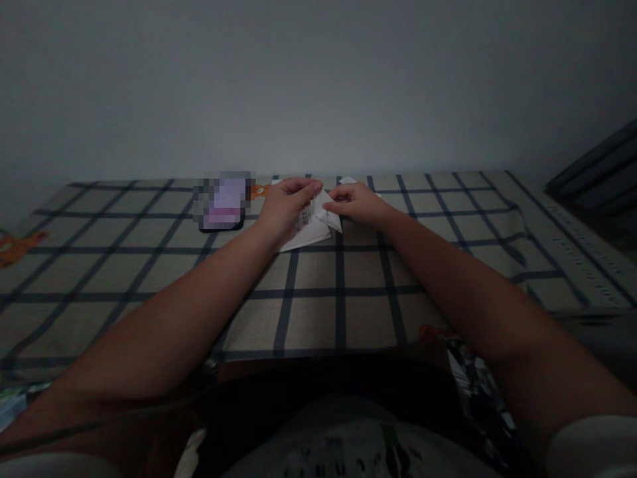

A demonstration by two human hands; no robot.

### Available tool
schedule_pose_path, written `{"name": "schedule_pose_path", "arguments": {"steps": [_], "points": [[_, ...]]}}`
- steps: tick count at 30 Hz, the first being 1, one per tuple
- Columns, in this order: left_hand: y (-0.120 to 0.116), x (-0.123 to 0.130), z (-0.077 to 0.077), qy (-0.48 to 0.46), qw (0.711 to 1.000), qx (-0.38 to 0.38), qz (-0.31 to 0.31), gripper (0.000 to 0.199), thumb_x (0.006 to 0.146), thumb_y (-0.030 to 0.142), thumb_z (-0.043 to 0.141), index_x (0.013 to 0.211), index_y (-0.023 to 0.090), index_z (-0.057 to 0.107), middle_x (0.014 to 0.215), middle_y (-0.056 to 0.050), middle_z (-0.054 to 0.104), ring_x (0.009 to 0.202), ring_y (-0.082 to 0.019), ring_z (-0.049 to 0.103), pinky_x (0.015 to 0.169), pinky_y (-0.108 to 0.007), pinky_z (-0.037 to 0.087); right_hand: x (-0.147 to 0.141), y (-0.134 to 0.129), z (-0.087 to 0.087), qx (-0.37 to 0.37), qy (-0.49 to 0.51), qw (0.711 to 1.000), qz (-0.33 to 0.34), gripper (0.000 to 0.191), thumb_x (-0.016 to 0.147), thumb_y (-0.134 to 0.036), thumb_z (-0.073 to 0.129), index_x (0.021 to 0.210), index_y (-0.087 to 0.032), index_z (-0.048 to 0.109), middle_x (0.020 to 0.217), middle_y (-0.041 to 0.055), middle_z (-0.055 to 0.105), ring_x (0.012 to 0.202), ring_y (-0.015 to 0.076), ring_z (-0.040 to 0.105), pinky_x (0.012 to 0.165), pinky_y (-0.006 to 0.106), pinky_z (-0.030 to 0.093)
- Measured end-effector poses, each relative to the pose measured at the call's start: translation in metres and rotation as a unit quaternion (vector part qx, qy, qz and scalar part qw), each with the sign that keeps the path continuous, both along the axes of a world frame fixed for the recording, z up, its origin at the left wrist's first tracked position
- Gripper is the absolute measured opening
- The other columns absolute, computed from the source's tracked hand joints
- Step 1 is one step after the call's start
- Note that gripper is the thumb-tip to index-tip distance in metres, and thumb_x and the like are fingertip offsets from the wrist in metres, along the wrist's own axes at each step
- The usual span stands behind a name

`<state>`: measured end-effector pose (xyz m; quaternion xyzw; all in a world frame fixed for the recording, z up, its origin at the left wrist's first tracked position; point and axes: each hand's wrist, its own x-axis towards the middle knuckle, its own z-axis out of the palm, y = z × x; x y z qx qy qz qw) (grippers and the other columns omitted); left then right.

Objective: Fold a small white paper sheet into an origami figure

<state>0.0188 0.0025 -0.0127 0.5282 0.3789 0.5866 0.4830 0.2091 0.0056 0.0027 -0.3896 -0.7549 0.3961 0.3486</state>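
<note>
A folded sheet of white paper (309,232) with dark print lies between my hands at the far middle of the table. My left hand (288,206) grips its left side, thumb and fingers closed near the upper edge. On the right, my right hand (359,202) pinches a small pointed flap of the same paper between thumb and fingers. The flap stands up from the rest and points toward me. More white paper (348,180) shows just behind my right hand; whether it belongs to the same sheet, I cannot tell.
A phone (223,206), partly blurred out, rests left of my hands. The checked tablecloth (318,318) with orange bear prints covers the table. A pale wall (318,86) rises behind it. Dark slatted furniture (597,179) stands at the right.
</note>
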Motion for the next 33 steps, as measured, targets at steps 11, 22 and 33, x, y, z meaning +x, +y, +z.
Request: {"name": "schedule_pose_path", "arguments": {"steps": [11,22,33], "points": [[-0.006,-0.002,0.002,0.013,1.000,0.011,-0.024,0.040,0.074,0.058,0.084,0.092,0.023,0.081,0.093,-0.006,0.075,0.089,-0.019,0.068,0.077,-0.030,0.052,-0.003,-0.004,0.006,-0.012,0.023,1.000,-0.003,0.022,0.081,-0.031,0.077,0.073,-0.018,0.062,0.067,-0.0024,0.055,0.070,0.0133,0.050,0.063,0.027,0.037],[-0.006,0.001,0.001,0.025,0.999,0.019,-0.027,0.041,0.072,0.057,0.085,0.092,0.022,0.080,0.096,-0.006,0.076,0.084,-0.018,0.068,0.075,-0.030,0.052,0.001,0.003,-0.001,0.002,0.014,1.000,0.025,0.023,0.082,-0.037,0.076,0.076,-0.017,0.064,0.068,-0.0016,0.057,0.070,0.0136,0.050,0.063,0.027,0.038],[-0.009,-0.002,0.004,0.154,0.978,0.109,0.088,0.029,0.086,0.046,0.070,0.095,0.021,0.082,0.081,-0.004,0.073,0.081,-0.018,0.064,0.074,-0.028,0.049,0.003,0.015,-0.013,0.012,0.018,0.999,0.047,0.029,0.082,-0.044,0.074,0.084,-0.015,0.068,0.074,-0.0011,0.058,0.070,0.0128,0.050,0.064,0.027,0.035]]}}
